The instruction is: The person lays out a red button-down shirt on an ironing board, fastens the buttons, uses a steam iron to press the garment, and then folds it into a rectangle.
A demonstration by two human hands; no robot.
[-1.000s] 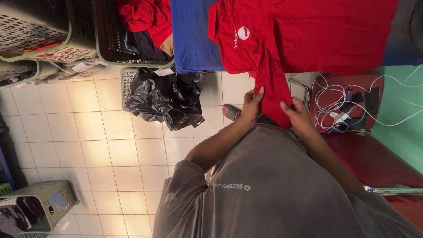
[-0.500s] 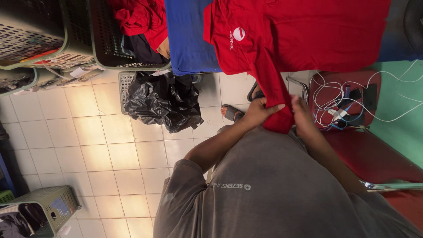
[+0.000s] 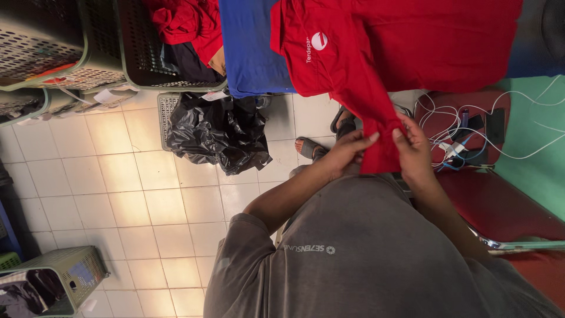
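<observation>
Now both the left hand (image 3: 347, 152) and right hand (image 3: 415, 150) still pinch the red shirt (image 3: 376, 65) hem, raised slightly.

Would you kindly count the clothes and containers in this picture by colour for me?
Red shirts: 2, one held by the left hand and right hand, one in a basket
Blue cloth: 1
Black bag: 1
Green baskets: 3
Total: 7

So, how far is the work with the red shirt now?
Done: the red shirt lies spread over the blue cloth. In hand: left hand and right hand pinch its sleeve end. Left: the body looks unfolded; more clothes fill the dark basket.
</observation>
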